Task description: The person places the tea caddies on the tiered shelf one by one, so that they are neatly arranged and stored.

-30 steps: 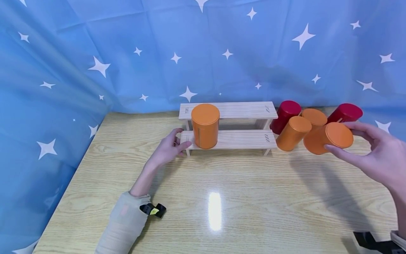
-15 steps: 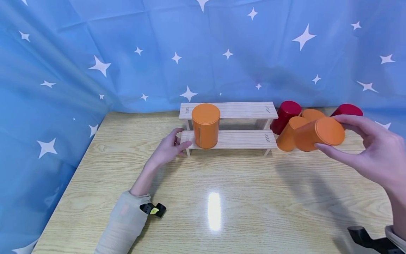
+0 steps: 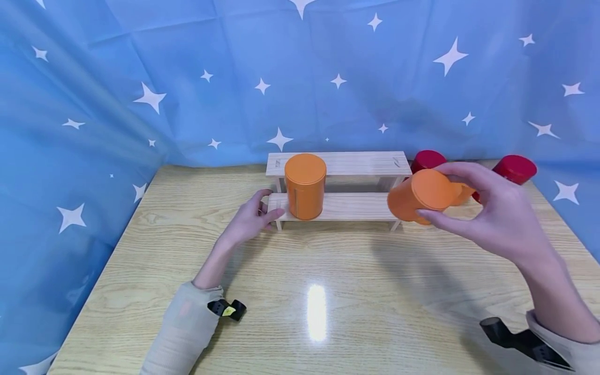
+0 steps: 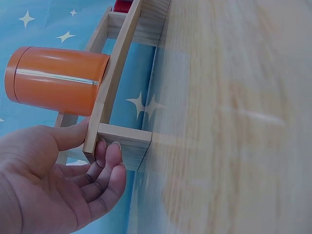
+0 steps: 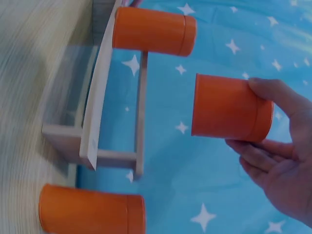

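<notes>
In the air near the right end of the two-tier shelf (image 3: 361, 206), the held orange canister (image 3: 414, 197) leans, apart from the planks. The right hand (image 3: 499, 216) pinches it between thumb and fingers; the left hand (image 3: 247, 219) grips the lower tier's left end, thumb above, fingers beneath. Right of the standing orange canister (image 3: 305, 190), plank runs on to the tier's far edge. Wide, wavy-grained worktop (image 3: 262, 323) stretches in front. The shelf is pale, straight-edged wood; the canisters are smooth cylinders. Behind hangs creased blue cloth (image 3: 225, 47) with white stars.
</notes>
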The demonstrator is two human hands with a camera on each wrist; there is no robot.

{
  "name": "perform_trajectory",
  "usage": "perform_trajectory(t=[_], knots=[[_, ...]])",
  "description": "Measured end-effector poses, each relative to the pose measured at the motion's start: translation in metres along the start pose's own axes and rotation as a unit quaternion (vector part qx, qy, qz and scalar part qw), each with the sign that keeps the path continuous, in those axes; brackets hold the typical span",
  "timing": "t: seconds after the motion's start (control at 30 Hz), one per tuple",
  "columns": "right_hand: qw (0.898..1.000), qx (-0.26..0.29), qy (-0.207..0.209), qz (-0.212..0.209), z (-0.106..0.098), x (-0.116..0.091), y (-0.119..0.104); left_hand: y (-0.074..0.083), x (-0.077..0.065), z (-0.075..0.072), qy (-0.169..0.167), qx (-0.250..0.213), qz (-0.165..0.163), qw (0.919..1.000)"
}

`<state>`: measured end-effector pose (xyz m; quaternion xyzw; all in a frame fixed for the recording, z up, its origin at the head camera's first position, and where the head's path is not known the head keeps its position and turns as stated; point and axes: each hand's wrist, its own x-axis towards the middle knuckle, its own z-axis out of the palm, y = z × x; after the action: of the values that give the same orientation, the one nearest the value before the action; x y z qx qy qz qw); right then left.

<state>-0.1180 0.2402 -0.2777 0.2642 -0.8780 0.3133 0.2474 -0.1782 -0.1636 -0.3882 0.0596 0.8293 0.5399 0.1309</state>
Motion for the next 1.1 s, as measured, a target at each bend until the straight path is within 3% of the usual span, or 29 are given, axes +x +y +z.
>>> perform_trajectory(t=[0.37,0.7,1.1], knots=[[0.998,0.026,-0.049,0.033,0.041,0.015,-0.004,0.000,0.000,0.001,0.000,-0.001,-0.011,0.9999],[0.989,0.066,-0.111,0.078,0.076,0.027,-0.008,-0.001,0.000,0.000,0.003,0.009,-0.006,0.9999],[0.983,0.081,-0.143,0.078,0.106,0.037,0.003,0.000,0.001,0.000,0.001,0.007,-0.005,1.0000]])
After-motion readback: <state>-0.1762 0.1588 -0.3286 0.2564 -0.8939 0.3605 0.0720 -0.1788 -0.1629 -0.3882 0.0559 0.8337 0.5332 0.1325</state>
